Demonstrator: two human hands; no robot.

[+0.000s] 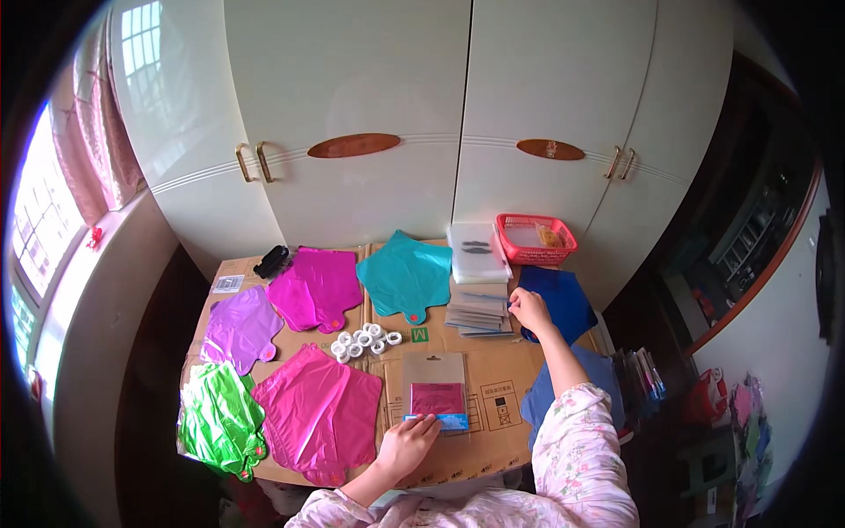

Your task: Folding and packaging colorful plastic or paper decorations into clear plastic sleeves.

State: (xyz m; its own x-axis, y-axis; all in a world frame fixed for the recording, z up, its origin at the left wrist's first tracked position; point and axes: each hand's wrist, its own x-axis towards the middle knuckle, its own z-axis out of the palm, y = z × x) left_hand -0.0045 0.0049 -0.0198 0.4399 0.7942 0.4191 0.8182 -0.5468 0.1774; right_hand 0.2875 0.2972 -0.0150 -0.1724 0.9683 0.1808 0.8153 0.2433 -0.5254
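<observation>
The flat packet [435, 390] lies near the table's [493, 440] front edge, left hand [407, 445] fingers flat on it; right hand [529, 310] fingers pinch the blue balloon [563, 304].

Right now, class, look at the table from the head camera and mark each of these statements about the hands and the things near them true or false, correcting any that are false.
1. The left hand rests on the lower edge of a clear packet with a pink sheet inside. True.
2. The right hand reaches into the red basket. False: it is at the stack of grey packets, beside the blue foil balloon; the basket stands further back.
3. The small white rolls lie in a cluster in the middle of the cardboard. True.
4. The green foil balloon lies at the table's far right. False: it lies at the near left corner.
</observation>
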